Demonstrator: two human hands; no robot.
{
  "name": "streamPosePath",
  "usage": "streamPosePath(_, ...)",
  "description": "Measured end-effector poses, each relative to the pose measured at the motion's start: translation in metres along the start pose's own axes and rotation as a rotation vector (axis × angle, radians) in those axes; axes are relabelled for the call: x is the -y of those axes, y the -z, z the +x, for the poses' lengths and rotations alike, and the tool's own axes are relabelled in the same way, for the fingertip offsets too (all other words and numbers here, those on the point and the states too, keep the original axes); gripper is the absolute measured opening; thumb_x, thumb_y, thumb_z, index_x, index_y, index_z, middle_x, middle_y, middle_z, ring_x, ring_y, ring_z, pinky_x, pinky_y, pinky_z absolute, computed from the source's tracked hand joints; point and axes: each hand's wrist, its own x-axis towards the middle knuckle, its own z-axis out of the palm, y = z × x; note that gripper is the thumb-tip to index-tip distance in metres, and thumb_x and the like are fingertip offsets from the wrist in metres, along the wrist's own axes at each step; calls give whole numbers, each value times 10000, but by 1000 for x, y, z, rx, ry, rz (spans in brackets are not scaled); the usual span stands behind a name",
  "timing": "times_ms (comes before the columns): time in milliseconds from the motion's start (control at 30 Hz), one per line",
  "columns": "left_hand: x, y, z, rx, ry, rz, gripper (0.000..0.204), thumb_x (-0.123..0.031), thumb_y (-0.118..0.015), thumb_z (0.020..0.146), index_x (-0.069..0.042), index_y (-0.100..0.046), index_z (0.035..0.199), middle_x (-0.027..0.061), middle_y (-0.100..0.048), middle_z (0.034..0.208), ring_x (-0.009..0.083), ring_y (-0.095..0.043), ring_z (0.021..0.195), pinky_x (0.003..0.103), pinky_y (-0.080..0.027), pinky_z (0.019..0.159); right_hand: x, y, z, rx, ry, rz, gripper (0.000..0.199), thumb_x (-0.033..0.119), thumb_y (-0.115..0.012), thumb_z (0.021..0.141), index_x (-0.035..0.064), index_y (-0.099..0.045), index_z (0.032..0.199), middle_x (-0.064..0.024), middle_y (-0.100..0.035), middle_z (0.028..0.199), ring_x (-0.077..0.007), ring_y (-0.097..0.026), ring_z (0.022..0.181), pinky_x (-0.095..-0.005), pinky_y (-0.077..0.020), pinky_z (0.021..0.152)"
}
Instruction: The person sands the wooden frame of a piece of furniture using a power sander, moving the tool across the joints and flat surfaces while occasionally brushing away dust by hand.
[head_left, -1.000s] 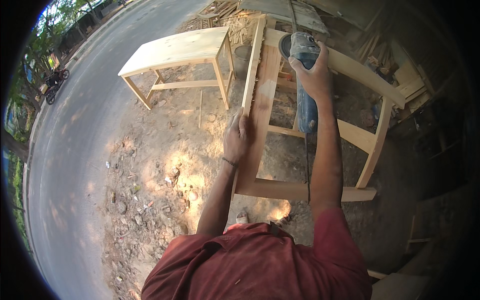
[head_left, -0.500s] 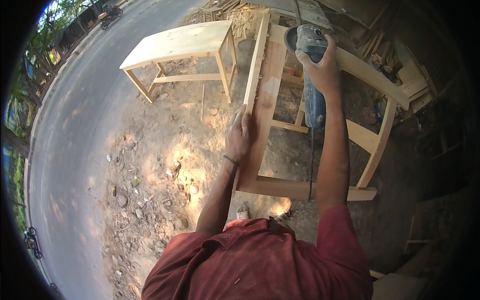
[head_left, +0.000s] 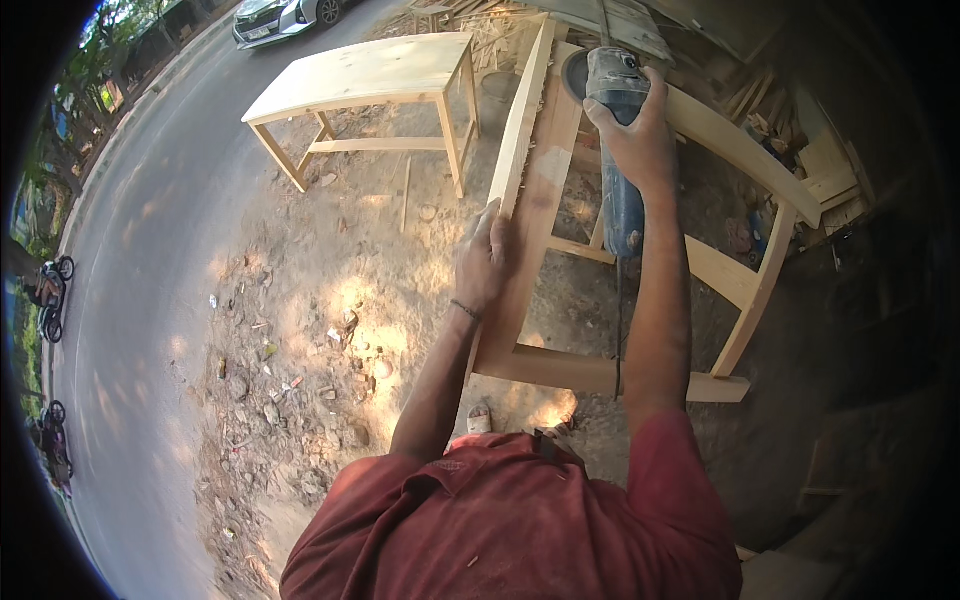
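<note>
My right hand (head_left: 642, 145) is wrapped round an angle grinder (head_left: 622, 205) with a dark blue-grey body. Its round disc (head_left: 575, 74) sits at the far end of a broad wooden board (head_left: 545, 185), and its cord hangs down toward me. With my left hand (head_left: 484, 258) I grip a long pale wooden strip (head_left: 522, 125) standing along the board's left edge. Rough, splintery bits show along the strip's inner side. The board belongs to a wooden frame (head_left: 610, 374) with legs and crossbars; my left fingertips are partly hidden against the wood.
A pale wooden table (head_left: 365, 75) stands beyond to the left. Stones and litter (head_left: 270, 400) lie on the dirt. Scrap wood (head_left: 830, 175) is piled at the far right. On the road (head_left: 150, 300) are a silver car (head_left: 285, 20) and motorbikes (head_left: 53, 300).
The grinder and my right hand have shifted slightly left. The strip's far end leans a little further right in view. A silver car has come into view on the road, and motorbikes have moved.
</note>
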Motion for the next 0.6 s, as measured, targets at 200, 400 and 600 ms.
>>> streamPosePath(200,4,-1,4,27,37,20,507,-371,-400,1103,2,-556,1410,236,-606,1365,447,-613,1196,470,-508,995,12,-7,-12,53,33,-83,944,445,-792,837,64,-292,1542,-318,-603,1344,-438,-615,1242,-474,-474,1052)
streamPosePath(400,3,-3,8,18,41,0,495,-363,-398,1106,6,-570,1388,244,-622,1338,438,-606,1216,464,-495,1009,3,-7,-40,47,-19,-59,918,423,-773,845,114,-278,1554,-325,-578,1370,-468,-593,1250,-503,-471,1038)
streamPosePath(600,1,-1,7,24,34,-8,491,-353,-405,1105,16,-570,1384,253,-608,1355,433,-591,1241,454,-482,1028,8,-4,-60,81,19,-94,897,373,-787,855,80,-290,1542,-292,-567,1400,-463,-576,1270,-506,-464,1052)
